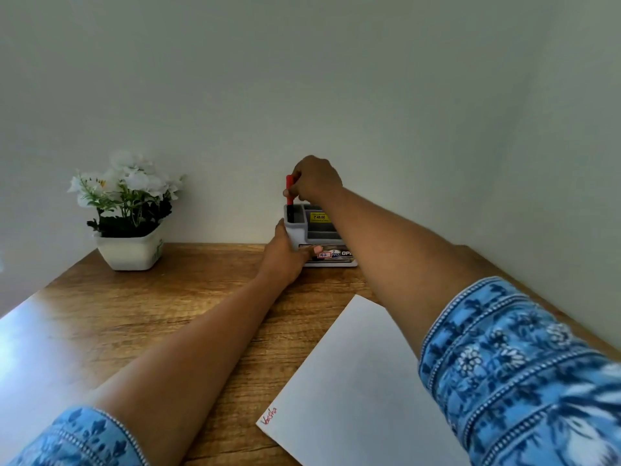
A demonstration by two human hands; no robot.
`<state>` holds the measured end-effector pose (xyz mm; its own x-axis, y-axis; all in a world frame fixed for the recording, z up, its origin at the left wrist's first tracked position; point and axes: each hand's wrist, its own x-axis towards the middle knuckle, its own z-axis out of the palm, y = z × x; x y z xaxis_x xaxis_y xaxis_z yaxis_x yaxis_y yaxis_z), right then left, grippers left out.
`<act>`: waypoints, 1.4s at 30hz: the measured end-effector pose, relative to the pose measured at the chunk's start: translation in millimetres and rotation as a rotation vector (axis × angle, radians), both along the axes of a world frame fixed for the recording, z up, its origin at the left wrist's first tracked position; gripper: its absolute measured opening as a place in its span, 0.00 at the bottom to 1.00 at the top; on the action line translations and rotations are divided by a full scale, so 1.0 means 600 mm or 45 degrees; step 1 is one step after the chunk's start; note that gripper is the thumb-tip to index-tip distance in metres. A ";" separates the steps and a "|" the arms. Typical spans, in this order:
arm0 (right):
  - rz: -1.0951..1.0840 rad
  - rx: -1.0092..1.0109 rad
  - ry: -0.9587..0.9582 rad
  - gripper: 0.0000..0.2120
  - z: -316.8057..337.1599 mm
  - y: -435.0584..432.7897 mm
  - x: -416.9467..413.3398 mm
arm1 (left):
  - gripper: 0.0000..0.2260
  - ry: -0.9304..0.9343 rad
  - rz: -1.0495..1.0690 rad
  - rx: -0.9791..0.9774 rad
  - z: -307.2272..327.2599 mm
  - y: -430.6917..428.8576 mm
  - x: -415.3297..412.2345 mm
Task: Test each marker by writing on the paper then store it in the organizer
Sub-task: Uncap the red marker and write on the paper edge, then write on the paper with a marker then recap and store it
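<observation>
- The wooden table (141, 317) carries a white paper (353, 381) near the person; red writing (270, 417) sits at its corner, so the test looks done.
- The grey organizer (304, 230) stands at the far edge against the wall, beside a flower pot (129, 252).
- The left hand (285, 255) grips the organizer's left side, fingers closed around it, to keep it steady.
- The right hand (314, 179) pinches the red marker (289, 196) with fingers clamped on its upper part.
- The marker is upright, its lower end already inside the back-left compartment; it should go straight down, and be released only when it rests.
</observation>
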<state>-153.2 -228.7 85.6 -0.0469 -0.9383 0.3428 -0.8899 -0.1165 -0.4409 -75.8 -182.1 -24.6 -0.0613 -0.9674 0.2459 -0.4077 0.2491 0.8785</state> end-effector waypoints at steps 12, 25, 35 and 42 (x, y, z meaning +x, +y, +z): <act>-0.057 -0.069 0.012 0.09 0.010 0.117 -0.066 | 0.39 -0.109 0.043 0.132 0.008 0.029 0.016; -0.174 0.162 0.338 0.02 -0.071 0.377 -0.210 | 0.39 -0.731 -0.798 0.199 0.015 0.254 0.163; -0.299 0.297 0.478 0.08 -0.130 0.363 -0.234 | 0.33 -1.023 -0.970 0.058 0.011 0.260 0.164; -0.042 -0.039 0.339 0.06 -0.115 0.385 -0.201 | 0.32 -1.207 -0.949 -0.073 0.006 0.264 0.157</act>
